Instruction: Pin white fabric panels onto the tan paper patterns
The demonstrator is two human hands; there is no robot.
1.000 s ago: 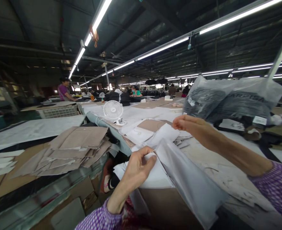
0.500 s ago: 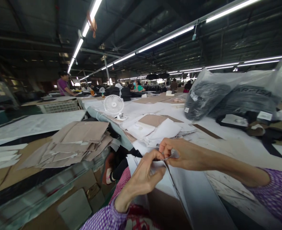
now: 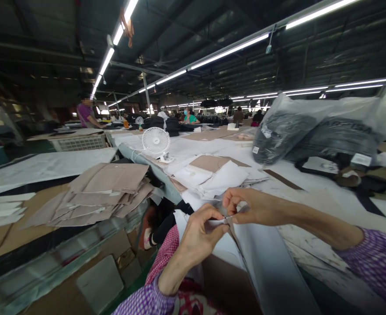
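Observation:
A white and brown fabric piece [image 3: 268, 262] hangs over my lap and the table edge, with a dark slit or seam running down its middle. My left hand [image 3: 199, 232] pinches the top of that seam between thumb and fingers. Close beside it, my right hand [image 3: 248, 205] is closed on the same fabric edge, its thumb and index fingertip pressed together. The fingertips of both hands almost touch. Whatever small detail lies between them is too small to make out. Just beyond my hands lies a loose stack of white and tan fabric pieces [image 3: 212, 175].
A small white fan [image 3: 156, 141] stands on the table behind the stack. At left, tan fabric pieces [image 3: 110, 183] are piled on a side bench. Clear plastic bags of dark goods [image 3: 327, 135] sit at right. A person in purple [image 3: 86, 114] stands far left.
My left thumb has come up to meet the fingers at the fabric edge. The right hand has shifted slightly right, still pinching. The brown side of the edge shows a little more.

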